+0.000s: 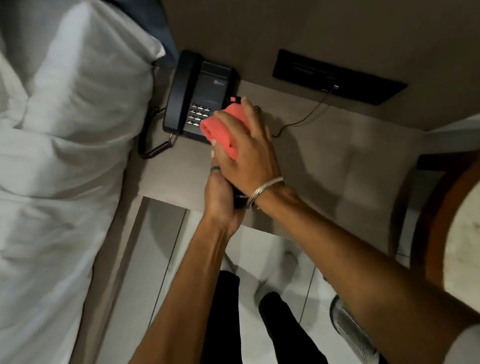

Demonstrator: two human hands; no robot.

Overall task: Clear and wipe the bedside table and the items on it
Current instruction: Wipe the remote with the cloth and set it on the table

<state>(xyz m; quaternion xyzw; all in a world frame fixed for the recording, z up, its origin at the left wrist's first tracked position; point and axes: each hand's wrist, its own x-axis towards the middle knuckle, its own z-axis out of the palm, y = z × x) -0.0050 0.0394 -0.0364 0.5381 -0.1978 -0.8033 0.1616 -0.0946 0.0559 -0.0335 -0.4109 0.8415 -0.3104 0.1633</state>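
My left hand (220,194) grips a slim black object (240,201), most likely a remote, whose tip with a red button (235,99) pokes out beyond the fingers. A folded red cloth (226,128) is pressed over that object by my right hand (255,152), which covers most of it. Both hands hover above the front left of the beige bedside table (331,161). A black desk phone (198,93) with a coiled cord sits at the table's back left, just beyond the cloth.
A white-sheeted bed (45,138) lies along the left. On the wall behind is a black socket panel (339,75) with a thin cable (308,114) trailing onto the table. A round wood-rimmed table (478,236) stands at right, with a metal mesh bin (351,330) on the tiled floor.
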